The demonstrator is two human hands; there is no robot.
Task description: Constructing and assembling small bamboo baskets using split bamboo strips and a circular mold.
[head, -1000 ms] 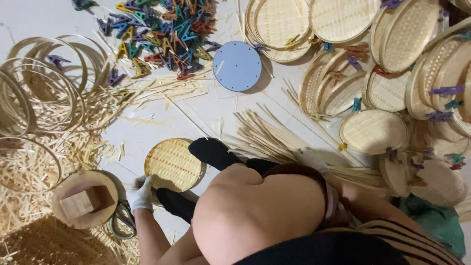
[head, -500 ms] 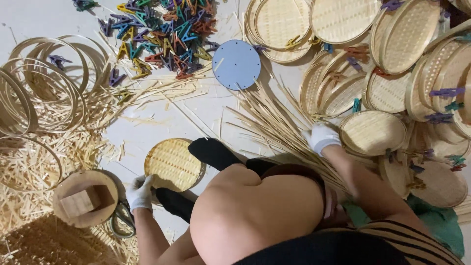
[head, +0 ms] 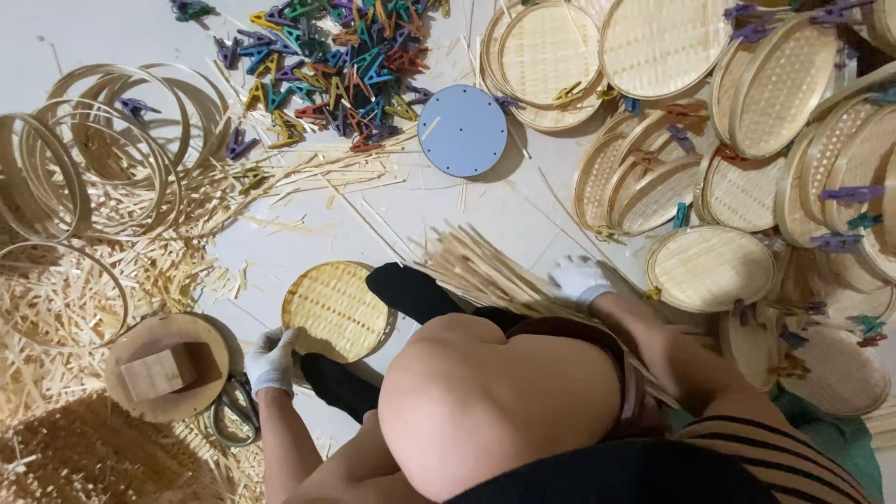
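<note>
Our left hand [head: 272, 359] grips the woven bamboo tray [head: 336, 311]; our right hand [head: 579, 278] clasps bamboo strips [head: 485, 271]. A loose clasp could scatter them.

By the left hand [head: 272, 359] in white cloth, a matt woven bamboo tray [head: 334, 310], metal scissors [head: 233, 411], smooth wooden disc [head: 166, 366].
</note>
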